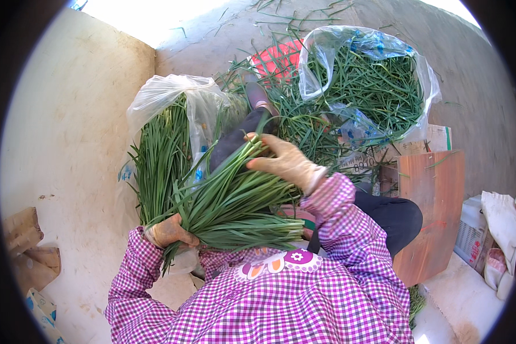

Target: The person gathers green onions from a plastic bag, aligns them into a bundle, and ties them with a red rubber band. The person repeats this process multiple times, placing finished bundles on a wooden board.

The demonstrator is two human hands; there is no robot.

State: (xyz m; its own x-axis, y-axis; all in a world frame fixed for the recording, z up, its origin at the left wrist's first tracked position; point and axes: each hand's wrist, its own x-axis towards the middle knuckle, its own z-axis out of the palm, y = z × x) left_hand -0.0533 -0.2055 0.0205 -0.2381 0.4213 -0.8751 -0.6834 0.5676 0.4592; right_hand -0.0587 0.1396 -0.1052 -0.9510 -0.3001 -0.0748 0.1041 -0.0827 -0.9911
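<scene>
In the middle of the view lies a large bunch of garlic chives [241, 193], its leafy tips pointing left and its pale stem ends right. My left hand [172, 232], in a tan fingerless-looking glove, is closed round the leafy end. My right hand [288, 163], gloved alike, has thumb and fingertips at the upper stem ends, on a few stems that stand apart from the bunch. Behind my left hand, a clear plastic bag [167, 90] holds more chives [159, 159], laid lengthwise. Part of my left palm is hidden by leaves.
A second clear bag [432, 86] at upper right is full of loose green leaves [378, 86]. Scattered leaves cover the floor round my shoe [256, 94] and a red sheet [277, 60]. A wooden board [434, 215] and cartons stand right; a pale wall [77, 107] rises left.
</scene>
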